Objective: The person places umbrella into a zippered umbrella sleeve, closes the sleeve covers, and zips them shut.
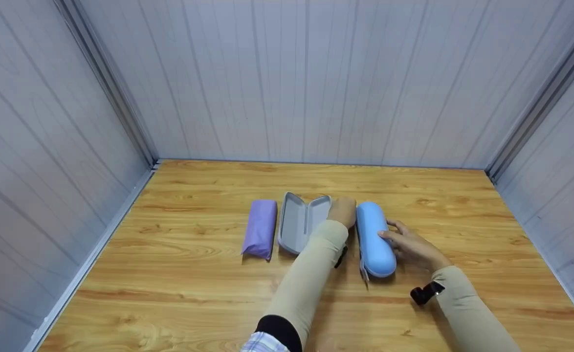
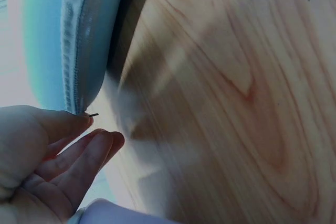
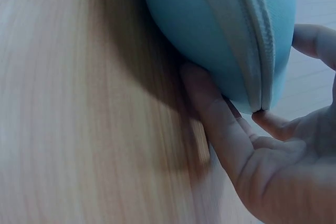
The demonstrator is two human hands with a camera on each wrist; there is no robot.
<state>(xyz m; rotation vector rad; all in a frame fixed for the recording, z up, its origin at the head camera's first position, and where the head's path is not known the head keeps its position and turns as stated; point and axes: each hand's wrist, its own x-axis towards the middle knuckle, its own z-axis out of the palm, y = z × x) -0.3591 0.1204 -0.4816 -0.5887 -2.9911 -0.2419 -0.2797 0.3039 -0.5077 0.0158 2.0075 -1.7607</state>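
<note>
A light-blue zippered hard case (image 1: 374, 234), rounded at both ends, lies lengthwise on the wooden table. My right hand (image 1: 416, 247) grips its right side, thumb on top and fingers low along the flank. In the right wrist view the fingers (image 3: 218, 121) reach under the curved end, beside the zipper seam (image 3: 257, 45). At the case's far left side is my left hand (image 1: 342, 211). Its thumb and finger pinch at the end of the zipper (image 2: 73, 72), a small dark tip (image 2: 93, 114) poking out past the thumb. From above, the left fingertips are hidden.
Left of the blue case, a grey hard case (image 1: 294, 227) lies open like a book, partly covered by my left arm. Further left is a purple wrapped packet (image 1: 260, 229). A strap (image 1: 364, 274) hangs at the blue case's near end. Pale panel walls (image 1: 287, 83) enclose the table (image 1: 169, 274).
</note>
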